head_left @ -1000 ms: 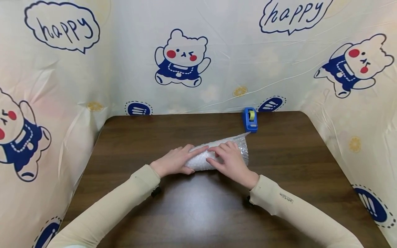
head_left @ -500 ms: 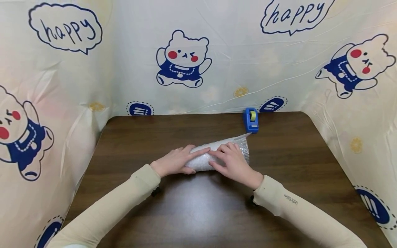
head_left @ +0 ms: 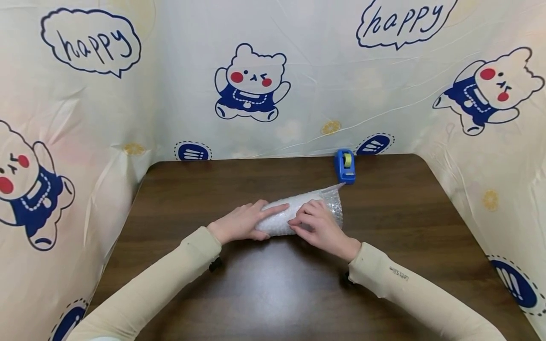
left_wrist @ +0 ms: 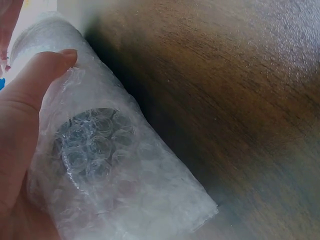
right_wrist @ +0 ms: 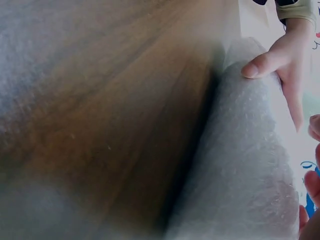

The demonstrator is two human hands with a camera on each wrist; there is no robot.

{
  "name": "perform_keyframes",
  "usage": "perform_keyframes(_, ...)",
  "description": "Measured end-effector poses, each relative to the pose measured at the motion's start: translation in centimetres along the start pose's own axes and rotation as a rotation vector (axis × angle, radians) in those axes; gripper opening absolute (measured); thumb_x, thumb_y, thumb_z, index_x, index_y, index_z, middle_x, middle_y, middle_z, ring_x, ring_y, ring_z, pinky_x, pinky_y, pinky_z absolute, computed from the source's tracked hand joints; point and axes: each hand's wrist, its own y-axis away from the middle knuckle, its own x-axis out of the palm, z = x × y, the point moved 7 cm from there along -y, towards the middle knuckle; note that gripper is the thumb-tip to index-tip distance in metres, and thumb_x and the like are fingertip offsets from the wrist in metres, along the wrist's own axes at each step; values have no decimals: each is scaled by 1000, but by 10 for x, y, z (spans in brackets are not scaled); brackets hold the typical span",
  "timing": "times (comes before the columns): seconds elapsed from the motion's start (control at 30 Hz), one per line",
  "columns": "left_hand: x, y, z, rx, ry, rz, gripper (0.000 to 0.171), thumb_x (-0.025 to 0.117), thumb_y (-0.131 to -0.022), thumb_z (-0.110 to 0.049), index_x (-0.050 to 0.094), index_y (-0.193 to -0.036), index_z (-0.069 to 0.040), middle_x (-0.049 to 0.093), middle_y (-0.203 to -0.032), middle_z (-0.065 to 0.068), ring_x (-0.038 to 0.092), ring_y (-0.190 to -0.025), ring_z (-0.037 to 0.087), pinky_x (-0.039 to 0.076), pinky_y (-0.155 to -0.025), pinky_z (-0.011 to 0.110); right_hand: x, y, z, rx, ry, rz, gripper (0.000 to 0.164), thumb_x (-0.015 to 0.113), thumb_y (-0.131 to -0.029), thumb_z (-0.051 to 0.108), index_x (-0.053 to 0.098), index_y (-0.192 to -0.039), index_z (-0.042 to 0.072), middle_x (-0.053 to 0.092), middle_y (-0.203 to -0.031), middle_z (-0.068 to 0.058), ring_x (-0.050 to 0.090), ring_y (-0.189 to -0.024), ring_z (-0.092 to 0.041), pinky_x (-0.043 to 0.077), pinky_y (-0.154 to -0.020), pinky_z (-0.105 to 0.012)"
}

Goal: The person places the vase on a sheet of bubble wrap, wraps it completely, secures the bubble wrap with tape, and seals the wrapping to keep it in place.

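Observation:
A roll of bubble wrap (head_left: 279, 220) lies slantwise on the table, its right end flaring into a loose, thin corner. My left hand (head_left: 241, 221) grips the roll's left end, with its thumb on the near side and the index finger stretched along the top. Over the right half, my right hand (head_left: 321, 227) has its fingers curled, thumb and index tips close together against the wrap (right_wrist: 240, 165). In the left wrist view, a dark rounded patch (left_wrist: 95, 140) shows through the bubbles near the roll's end, beside the left thumb (left_wrist: 37, 75).
A blue tape dispenser (head_left: 345, 166) with a yellow roll stands at the back of the brown wooden table (head_left: 192, 184), just beyond the wrap's loose corner. A printed curtain (head_left: 315, 80) with bears encloses the back and both sides.
My right index finger has drawn back from beside the left index fingertip and bent toward the thumb. The left hand and the roll stay almost in place.

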Motion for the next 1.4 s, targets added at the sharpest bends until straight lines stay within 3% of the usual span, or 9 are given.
perform_keyframes(0.13, 0, -1, 1, 2, -1, -2, 91, 77, -95, -40, 22, -166, -38, 53, -141, 17, 66, -101, 33, 56, -89, 49, 0, -2, 0, -10, -48, -16, 5, 78, -93, 15, 79, -98, 15, 63, -91, 5, 55, -92, -18, 40, -85, -40)
perform_keyframes(0.33, -1, -2, -1, 21, -12, -16, 89, 77, -94, -40, 24, -166, -36, 56, -137, 17, 66, -95, 31, 57, -85, 47, 3, 4, -5, 36, -154, -70, 16, 83, -84, 2, 79, -94, 13, 65, -91, 5, 55, -96, -19, 39, -89, -40)
perform_keyframes(0.57, -3, -3, -1, 7, -15, -13, 87, 77, -94, -41, 27, -165, -36, 56, -136, 16, 66, -95, 31, 57, -84, 46, 6, 9, -7, 66, -154, -45, 4, 81, -89, 11, 81, -93, 14, 66, -89, 6, 54, -101, -21, 38, -92, -44)
perform_keyframes(0.83, -4, -4, -2, 5, -4, -10, 87, 77, -94, -40, 28, -165, -35, 57, -135, 15, 65, -94, 30, 56, -83, 45, 10, 11, -6, 22, -31, -21, 11, 86, -81, 9, 82, -87, 17, 67, -86, 5, 54, -101, -24, 40, -91, -45)
perform_keyframes(1.03, -3, -4, -2, -2, 23, 17, 87, 77, -94, -40, 27, -165, -35, 56, -136, 15, 65, -95, 30, 56, -85, 45, 14, 13, -5, -61, 69, 26, 11, 88, -80, 12, 81, -86, 18, 72, -91, 4, 55, -104, -27, 40, -93, -45)
perform_keyframes(1.2, -3, -5, 0, -8, 43, 33, 87, 77, -95, -39, 26, -166, -37, 55, -140, 16, 65, -99, 31, 55, -88, 47, 15, 16, -5, -162, 148, 71, 14, 90, -80, 14, 83, -91, 18, 67, -86, 5, 54, -104, -27, 44, -93, -46)
perform_keyframes(1.3, -2, -6, 2, -11, 53, 40, 89, 77, -95, -38, 24, -166, -38, 54, -142, 16, 65, -102, 32, 55, -89, 48, 16, 20, -3, -251, 243, 103, 15, 84, -88, 16, 84, -103, 17, 65, -89, 1, 55, -104, -29, 48, -94, -46)
perform_keyframes(1.4, -1, -6, 5, -18, 67, 50, 90, 77, -95, -37, 22, -166, -39, 52, -144, 16, 65, -105, 33, 54, -91, 49, 19, 29, -2, -332, 371, 161, 23, 63, -105, 16, 80, -119, 16, 66, -99, -4, 58, -111, -32, 49, -101, -48)
